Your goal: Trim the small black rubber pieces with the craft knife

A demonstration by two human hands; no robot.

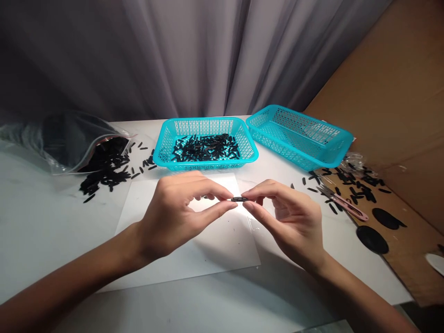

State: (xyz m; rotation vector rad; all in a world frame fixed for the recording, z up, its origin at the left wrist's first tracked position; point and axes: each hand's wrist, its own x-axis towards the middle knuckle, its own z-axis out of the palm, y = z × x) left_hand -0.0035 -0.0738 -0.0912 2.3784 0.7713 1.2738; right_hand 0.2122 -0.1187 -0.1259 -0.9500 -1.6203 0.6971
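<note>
A small, slim black piece [238, 199] with rounded ends is held level between my two hands, above a white sheet [208, 249]. My left hand [183, 208] pinches its left end between thumb and forefinger. At the other end, the thumb and forefinger of my right hand [284, 215] close on the same piece. Behind my hands stands a blue plastic basket [205, 165] with many similar black pieces [208, 147] in it. The exact kind of the piece is too small to make out.
A second blue basket [301, 159] stands at the back right. On the left, a clear zip bag [65, 138] spills black pieces [107, 178] onto the table. Pink-handled snippers [347, 206], loose black pieces [360, 189] and two flat black discs [372, 239] lie on the right.
</note>
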